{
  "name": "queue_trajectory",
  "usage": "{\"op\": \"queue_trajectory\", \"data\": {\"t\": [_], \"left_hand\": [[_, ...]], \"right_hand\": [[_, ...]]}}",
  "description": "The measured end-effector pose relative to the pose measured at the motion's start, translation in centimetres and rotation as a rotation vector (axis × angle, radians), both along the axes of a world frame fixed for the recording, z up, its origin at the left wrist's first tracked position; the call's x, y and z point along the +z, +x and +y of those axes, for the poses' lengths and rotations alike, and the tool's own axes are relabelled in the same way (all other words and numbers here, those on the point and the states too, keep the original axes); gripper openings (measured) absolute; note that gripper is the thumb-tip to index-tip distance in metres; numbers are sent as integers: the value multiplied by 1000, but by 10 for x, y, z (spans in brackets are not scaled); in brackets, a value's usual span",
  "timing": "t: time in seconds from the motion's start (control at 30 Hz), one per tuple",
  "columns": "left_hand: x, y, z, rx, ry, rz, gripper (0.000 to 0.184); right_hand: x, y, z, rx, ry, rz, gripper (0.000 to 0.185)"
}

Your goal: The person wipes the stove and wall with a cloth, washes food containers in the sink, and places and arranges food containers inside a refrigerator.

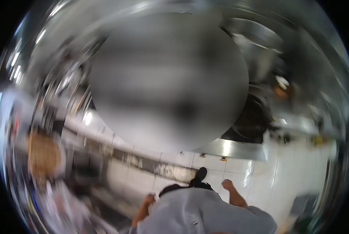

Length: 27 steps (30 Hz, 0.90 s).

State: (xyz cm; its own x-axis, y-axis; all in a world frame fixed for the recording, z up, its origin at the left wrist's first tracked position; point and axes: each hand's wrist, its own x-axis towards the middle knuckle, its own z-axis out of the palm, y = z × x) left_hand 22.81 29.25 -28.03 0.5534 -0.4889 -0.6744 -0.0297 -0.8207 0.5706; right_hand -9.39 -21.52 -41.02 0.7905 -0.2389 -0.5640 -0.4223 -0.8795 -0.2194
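Note:
Both of my hands hang beside my grey shirt, above a pale tiled floor, and the view is smeared by motion. My right hand is closed, with its fingers curled in, and nothing shows in it. On the other side, my left hand hangs low near my body, its fingers too blurred to make out. A dark shoe shows between them. A large grey blurred oval covers the upper middle and hides what lies behind it.
A large metal pot stands at the upper right, above a dark round pan on a metal stove. A brown round item lies at the left. A drain channel crosses the floor.

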Motion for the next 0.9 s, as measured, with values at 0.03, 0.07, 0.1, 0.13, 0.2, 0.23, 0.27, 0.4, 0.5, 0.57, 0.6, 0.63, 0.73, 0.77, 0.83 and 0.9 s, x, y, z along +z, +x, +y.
{"op": "queue_trajectory", "data": {"t": [0.03, 0.07, 0.1, 0.13, 0.2, 0.23, 0.27, 0.4, 0.5, 0.57, 0.6, 0.63, 0.73, 0.77, 0.83, 0.9], "left_hand": [[-10, -24, 13, 129, -100, 23, 53], [-14, -39, 4, 437, 138, 152, 50], [-6, -53, -3, 510, 195, 89, 50], [4, -69, -4, 511, 145, -75, 49], [37, -108, -13, 849, -36, -103, 46], [42, -127, -7, 986, -107, -69, 45], [45, -154, 3, 1068, -113, -64, 45], [28, -266, 48, 1355, -41, -67, 44], [5, -388, 71, 1609, 20, 270, 45], [-6, -466, 85, 1616, 112, 450, 46], [-6, -496, 88, 1619, 136, 522, 47], [1, -518, 85, 1729, 135, 537, 47], [11, -580, 82, 2012, 36, 581, 46], [11, -593, 81, 2073, -8, 559, 44], [23, -610, 74, 2224, -143, 467, 41], [30, -621, 69, 2318, -267, 447, 36]], "right_hand": [[16, 19, -2, -344, 267, 24, 23], [36, 45, 9, -675, 504, 92, 24], [53, 68, 16, -742, 612, 59, 19], [74, 95, 21, -581, 579, 87, 19], [105, 138, 32, -295, 529, 156, 20], [112, 155, 39, -189, 537, 147, 20], [119, 168, 48, -116, 549, 132, 21], [98, 207, 51, -13, 411, 223, 14], [46, 241, 49, 254, 283, 132, 15], [18, 242, 64, 372, 236, 35, 16], [20, 245, 93, 478, 291, -79, 17], [26, 247, 128, 585, 349, -195, 18], [69, 217, 241, 768, 326, -65, 26], [81, 206, 279, 901, 331, -29, 30], [97, 187, 343, 1068, 334, 243, 37], [92, 178, 392, 1257, 321, 230, 40]]}}
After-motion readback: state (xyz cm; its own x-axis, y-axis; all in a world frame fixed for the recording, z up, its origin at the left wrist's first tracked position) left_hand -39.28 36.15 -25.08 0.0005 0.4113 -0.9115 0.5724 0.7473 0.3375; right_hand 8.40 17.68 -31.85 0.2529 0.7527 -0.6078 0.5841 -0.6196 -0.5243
